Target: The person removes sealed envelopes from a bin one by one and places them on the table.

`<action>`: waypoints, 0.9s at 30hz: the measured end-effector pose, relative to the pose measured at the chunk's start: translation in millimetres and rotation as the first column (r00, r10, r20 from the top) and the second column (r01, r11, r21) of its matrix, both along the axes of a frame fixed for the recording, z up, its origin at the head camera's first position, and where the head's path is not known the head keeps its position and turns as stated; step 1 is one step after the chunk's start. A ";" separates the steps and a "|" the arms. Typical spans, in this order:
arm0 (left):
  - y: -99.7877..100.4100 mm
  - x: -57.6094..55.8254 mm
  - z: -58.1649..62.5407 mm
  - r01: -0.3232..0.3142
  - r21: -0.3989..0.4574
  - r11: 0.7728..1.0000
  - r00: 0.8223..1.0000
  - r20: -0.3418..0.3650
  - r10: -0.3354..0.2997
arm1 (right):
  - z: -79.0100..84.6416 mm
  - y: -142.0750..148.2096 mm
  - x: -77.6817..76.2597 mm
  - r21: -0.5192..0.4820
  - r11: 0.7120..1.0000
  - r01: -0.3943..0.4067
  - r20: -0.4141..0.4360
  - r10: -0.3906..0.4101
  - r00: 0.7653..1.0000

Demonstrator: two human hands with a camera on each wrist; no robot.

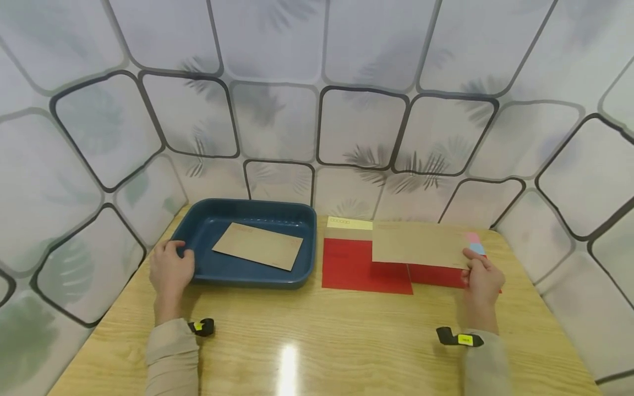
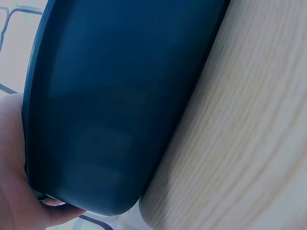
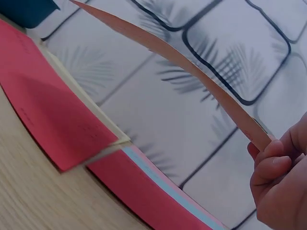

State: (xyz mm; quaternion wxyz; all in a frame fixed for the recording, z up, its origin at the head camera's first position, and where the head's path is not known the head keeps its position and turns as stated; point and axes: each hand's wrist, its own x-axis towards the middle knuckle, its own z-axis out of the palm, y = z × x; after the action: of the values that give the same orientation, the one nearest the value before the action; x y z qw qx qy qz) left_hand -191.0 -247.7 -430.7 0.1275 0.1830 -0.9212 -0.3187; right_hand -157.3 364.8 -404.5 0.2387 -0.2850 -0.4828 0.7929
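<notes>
My right hand (image 1: 482,280) pinches the right end of a brown envelope (image 1: 421,243). In the right wrist view that envelope (image 3: 201,74) is seen nearly edge-on, raised above the red envelopes, with thumb and fingers at its near end. My left hand (image 1: 170,268) grips the left rim of a blue tray (image 1: 247,280), thumb and fingers curled around its edge. The left wrist view shows the tray's outer wall (image 2: 110,105) with the hand (image 2: 19,177) at its corner. Inside the tray lies another brown envelope (image 1: 260,246), tilted a little.
Two red envelopes (image 1: 354,267) lie side by side right of the tray. Behind them, yellow (image 1: 349,223), pink and light blue (image 1: 477,248) paper edges stick out. Patterned cloth walls (image 1: 277,126) enclose the back and sides of the wooden table (image 1: 337,341).
</notes>
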 end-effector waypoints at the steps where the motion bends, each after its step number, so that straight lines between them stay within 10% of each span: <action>1: -0.3 0.0 -0.5 -0.001 0.001 1.000 1.000 -0.003 0.001 | 0.5 3.9 0.9 -0.014 1.000 0.012 0.001 -0.012 1.000; 27: 1.5 0.5 0.5 -0.005 -0.001 1.000 1.000 0.003 0.005 | -21.5 86.5 35.5 0.050 0.988 0.145 0.172 -0.151 0.973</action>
State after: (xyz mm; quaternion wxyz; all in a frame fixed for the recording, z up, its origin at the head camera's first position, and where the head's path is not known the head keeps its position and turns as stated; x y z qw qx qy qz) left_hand -190.4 -246.2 -430.2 0.1271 0.1857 -0.9211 -0.3176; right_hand -121.8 451.3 -425.9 0.2590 -0.3845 -0.4938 0.7357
